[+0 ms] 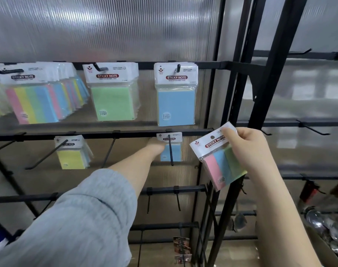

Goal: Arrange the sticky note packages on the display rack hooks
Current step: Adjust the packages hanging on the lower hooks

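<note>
My left hand [157, 145] reaches to the middle rail and holds the left edge of a blue sticky note package [173, 151] hanging on a black hook [171, 149]; its fingertips are hidden behind the package. My right hand [247, 147] pinches the top corner of a pink, blue and green striped package [221, 162], tilted in the air to the right of that hook. The top rail carries a striped stack [35, 97], a green package [112, 95] and a blue package [175, 99]. A yellow package [72, 154] hangs on the middle rail.
Bare black hooks [109, 151] stick out from the middle rail and from the lower rail [176, 199]. A black upright post [241, 116] stands just right of my hands. Small brown packets [181, 249] hang low down. Shiny metal utensils [326, 226] lie at the bottom right.
</note>
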The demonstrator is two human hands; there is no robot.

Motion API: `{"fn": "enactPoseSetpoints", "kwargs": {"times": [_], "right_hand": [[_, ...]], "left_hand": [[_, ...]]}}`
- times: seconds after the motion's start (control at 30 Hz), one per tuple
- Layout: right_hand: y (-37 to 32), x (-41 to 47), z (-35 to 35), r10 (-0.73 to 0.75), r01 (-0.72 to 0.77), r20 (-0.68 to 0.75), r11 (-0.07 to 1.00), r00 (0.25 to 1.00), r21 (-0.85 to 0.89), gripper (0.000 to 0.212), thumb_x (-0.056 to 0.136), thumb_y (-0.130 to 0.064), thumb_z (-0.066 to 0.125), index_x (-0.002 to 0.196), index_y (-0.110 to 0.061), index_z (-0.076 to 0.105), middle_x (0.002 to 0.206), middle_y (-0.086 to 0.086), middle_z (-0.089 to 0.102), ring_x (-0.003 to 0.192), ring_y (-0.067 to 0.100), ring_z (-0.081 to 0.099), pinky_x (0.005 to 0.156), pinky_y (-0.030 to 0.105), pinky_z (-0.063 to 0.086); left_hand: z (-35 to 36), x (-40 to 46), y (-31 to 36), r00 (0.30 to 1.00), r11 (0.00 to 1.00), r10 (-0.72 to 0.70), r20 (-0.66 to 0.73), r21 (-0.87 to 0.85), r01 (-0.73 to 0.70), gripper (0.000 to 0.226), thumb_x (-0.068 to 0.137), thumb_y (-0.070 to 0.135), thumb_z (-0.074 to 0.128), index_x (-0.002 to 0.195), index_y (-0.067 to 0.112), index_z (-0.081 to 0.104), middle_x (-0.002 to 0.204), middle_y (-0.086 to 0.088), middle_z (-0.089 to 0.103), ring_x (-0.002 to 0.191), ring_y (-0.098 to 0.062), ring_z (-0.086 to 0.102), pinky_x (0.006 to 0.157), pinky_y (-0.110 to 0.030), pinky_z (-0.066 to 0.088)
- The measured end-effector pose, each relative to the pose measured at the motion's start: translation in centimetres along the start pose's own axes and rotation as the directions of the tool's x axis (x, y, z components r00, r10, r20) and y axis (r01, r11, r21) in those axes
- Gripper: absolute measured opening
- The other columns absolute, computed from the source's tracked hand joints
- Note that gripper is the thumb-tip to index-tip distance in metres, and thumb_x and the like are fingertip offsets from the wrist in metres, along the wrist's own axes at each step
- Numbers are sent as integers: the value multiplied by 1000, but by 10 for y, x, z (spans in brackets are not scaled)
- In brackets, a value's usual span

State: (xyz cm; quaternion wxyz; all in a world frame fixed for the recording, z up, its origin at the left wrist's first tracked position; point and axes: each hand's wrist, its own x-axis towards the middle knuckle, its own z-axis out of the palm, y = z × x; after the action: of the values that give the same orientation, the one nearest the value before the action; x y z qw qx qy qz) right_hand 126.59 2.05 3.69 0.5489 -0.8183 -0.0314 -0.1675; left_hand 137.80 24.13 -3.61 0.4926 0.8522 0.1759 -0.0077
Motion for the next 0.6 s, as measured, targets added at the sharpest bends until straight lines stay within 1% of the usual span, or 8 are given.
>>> {"fn": "enactPoseSetpoints", "kwargs": {"times": [0.07,0.13,0.23,0.3,0.37,0.5,0.53,0.6], "right_hand": [[1,2,-2,4,-4,2,1000,1000,8,39,91,-34,52,73,-2,63,54,-9,59,44,0,40,45,16,32],[2,4,-2,9,-9,1,1000,1000,7,39,92,-34,52,72,-3,64,52,-12,60,44,-2,42,47,17,35],[2,4,-2,21,-21,-2,1000,1000,12,38,92,-35,52,76,-3,66,60,-7,65,52,3,47,53,24,37],[2,3,-2,25,-25,-3,1000,1000,9,38,92,-35,52,76,-4,68,63,-5,66,54,6,47,54,24,36],[3,1,-1,29,-29,1,1000,1000,8,38,92,-35,52,75,-5,68,62,-5,66,54,7,47,53,24,36],[5,-2,-1,43,-43,2,999,999,13,39,92,-34,52,79,-1,67,69,6,69,59,11,47,54,25,35],[5,-2,-1,47,-47,1,999,999,13,39,92,-34,52,78,-1,67,68,4,68,58,11,48,54,24,36],[4,-3,-1,58,-58,2,998,998,10,37,92,-34,52,77,-4,68,65,-2,68,56,9,48,54,24,36]], "left_hand": [[2,2,1,999,999,-26,-28,-25,26,12,98,23,43,89,18,48,80,2,46,79,-16,44,57,-22,33],[6,7,2,997,997,-45,-54,-59,42,10,96,18,46,95,13,54,87,-2,53,82,-18,49,66,-24,39],[11,9,8,991,977,-119,-58,-183,107,10,95,11,43,91,9,52,90,-7,59,79,-21,54,60,-25,40],[13,12,11,985,947,-169,-34,-283,152,14,97,13,39,99,8,51,100,-11,62,88,-24,57,64,-27,42],[12,14,14,979,933,-200,-34,-314,179,16,99,17,40,104,7,52,99,-10,62,86,-23,59,68,-28,43],[10,10,13,973,945,-228,-26,-248,215,30,99,26,43,74,10,46,70,-3,53,60,-13,49,50,-26,32],[11,9,12,973,949,-231,-15,-225,222,29,99,26,43,74,11,46,70,-2,53,59,-12,48,48,-26,30],[13,7,12,972,947,-235,12,-221,232,20,98,25,45,87,10,51,79,0,57,58,-10,49,43,-26,32]]}}
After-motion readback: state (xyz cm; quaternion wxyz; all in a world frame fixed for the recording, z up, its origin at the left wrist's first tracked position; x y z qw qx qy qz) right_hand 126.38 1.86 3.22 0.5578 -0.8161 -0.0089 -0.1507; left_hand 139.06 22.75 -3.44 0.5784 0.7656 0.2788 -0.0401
